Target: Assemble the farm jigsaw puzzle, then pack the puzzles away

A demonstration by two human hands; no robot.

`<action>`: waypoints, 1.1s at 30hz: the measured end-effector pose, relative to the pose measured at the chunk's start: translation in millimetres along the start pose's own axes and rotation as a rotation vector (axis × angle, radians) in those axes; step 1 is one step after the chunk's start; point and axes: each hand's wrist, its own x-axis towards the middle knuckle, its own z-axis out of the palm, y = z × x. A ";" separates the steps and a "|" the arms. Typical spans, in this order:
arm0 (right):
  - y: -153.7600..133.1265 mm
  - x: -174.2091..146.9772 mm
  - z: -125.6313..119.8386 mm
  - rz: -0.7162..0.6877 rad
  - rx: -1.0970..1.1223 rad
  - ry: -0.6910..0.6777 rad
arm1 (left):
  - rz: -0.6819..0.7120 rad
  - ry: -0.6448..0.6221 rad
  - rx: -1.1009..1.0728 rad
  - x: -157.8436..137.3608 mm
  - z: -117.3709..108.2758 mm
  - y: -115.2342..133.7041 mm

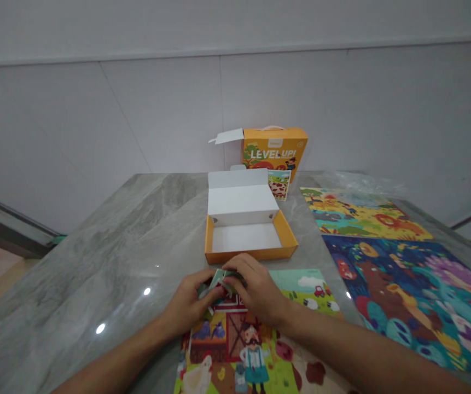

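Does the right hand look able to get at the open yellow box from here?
Probably yes: the right hand is close to the box, nothing visible stands between, and the lid is open, though the hand is busy at a puzzle piece.

Grey marbled table; pale panelled wall behind.
Thin seams divide wall; small white light reflections dot table.

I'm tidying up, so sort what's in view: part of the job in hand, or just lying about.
Seemingly in the job:
small pieces at the left hand and right hand
farm picture beneath

Probably just lying about:
open orange box
LEVEL UP! box
small picture card
lion picture
dark blue picture
clear plastic
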 end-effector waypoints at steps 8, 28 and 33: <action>-17.7 -1.1 -45.9 0.250 -0.585 -0.407 | -0.002 0.154 0.066 1.8 -12.8 20.3; -1.5 -5.9 -87.9 0.249 -0.244 -0.397 | 0.265 0.011 0.620 17.5 54.3 32.4; -3.5 32.3 -99.3 0.262 -0.142 -0.097 | 0.216 -0.122 0.579 13.5 67.1 20.7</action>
